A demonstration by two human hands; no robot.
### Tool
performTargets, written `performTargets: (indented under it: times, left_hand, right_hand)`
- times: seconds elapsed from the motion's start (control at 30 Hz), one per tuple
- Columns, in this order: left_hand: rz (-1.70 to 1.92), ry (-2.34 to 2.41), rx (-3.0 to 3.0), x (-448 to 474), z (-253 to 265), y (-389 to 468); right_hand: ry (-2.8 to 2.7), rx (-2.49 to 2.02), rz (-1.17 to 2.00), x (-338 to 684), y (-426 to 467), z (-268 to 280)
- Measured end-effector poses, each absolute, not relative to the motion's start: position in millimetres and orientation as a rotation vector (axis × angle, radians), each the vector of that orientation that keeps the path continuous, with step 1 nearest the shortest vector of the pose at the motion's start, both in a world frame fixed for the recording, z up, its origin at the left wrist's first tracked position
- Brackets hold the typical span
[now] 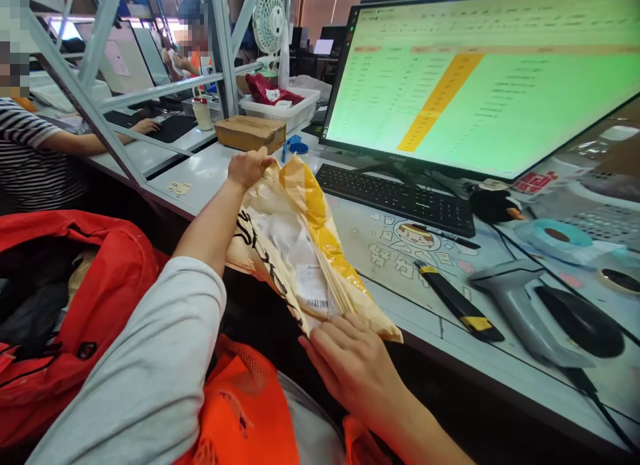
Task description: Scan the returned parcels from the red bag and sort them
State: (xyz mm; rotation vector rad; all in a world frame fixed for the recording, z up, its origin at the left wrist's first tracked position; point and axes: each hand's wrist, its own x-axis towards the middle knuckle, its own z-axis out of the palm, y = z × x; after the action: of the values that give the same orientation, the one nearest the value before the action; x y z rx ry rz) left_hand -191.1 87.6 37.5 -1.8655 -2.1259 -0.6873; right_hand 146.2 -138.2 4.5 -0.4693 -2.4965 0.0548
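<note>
A cream and yellow plastic mailing bag (320,211) spans the space between my hands at the desk's front edge, its mouth spread apart. My left hand (250,168) is closed on the bag's far left end. Around the near edge of the opening, the fingers of my right hand (350,358) are clenched. Inside the bag lies a clear plastic packet (283,241) with a white barcode label (313,285). Black lettering runs along the bag's left side. The packet's contents cannot be made out.
Right of the bag are a utility knife (457,301), a grey barcode scanner (520,311), a mouse (580,318) and a keyboard (395,198) below a monitor (475,85). A cardboard box (250,133) stands behind. At left sit a red bag (125,265) and another person (30,151).
</note>
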Motion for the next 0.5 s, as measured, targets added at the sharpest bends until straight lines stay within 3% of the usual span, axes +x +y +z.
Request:
performTargets:
  times: [0.3,0.4,0.5]
  left_hand:
    - [-0.893,-1.514,-2.558,-92,66,29]
    - [-0.622,-1.548,-2.787,-69,56,18]
    - [-0.144,-1.975,-2.823,-69,38,36]
  right_hand:
    - [-2.347,-0.797,0.575,182,-86,13]
    - [-2.089,-0.995,0.639,188,-48,25]
    - [-1.991,-1.136,0.655,183,-9,21]
